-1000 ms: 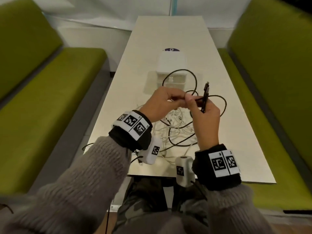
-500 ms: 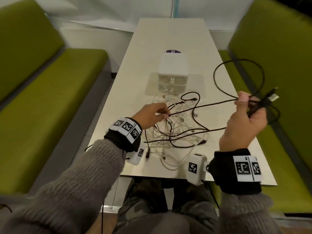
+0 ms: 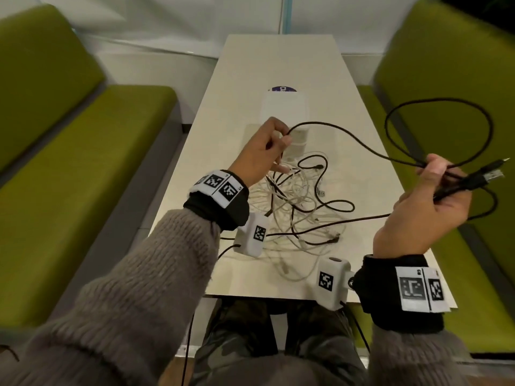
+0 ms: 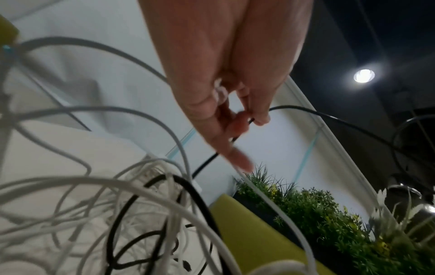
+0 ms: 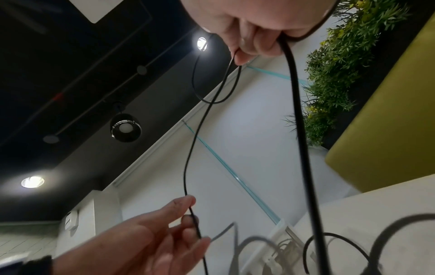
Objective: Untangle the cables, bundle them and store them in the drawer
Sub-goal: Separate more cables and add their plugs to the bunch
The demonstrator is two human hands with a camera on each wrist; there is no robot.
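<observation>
A black cable (image 3: pixel 348 140) runs through the air between both hands. My right hand (image 3: pixel 434 190) is raised at the right and grips folded loops of it, with the USB plug (image 3: pixel 493 174) sticking out past the fingers. My left hand (image 3: pixel 267 151) is lifted above the table's middle and pinches the same cable (image 4: pixel 292 108) between thumb and fingers. The cable (image 5: pixel 195 141) shows again in the right wrist view. Below lies a tangled heap of white and black cables (image 3: pixel 292 207). The small white drawer unit (image 3: pixel 287 107) stands behind the left hand, partly hidden.
The pale table (image 3: pixel 278 59) is long and narrow, with green bench seats (image 3: pixel 83 168) on both sides and a round purple sticker (image 3: pixel 281 89) behind the drawer unit. The far half of the table holds nothing else.
Both hands were close together over the heap; my right hand swung out to the right, drawing the black cable into loops. My left hand dropped to the heap, then rose pinching the cable.
</observation>
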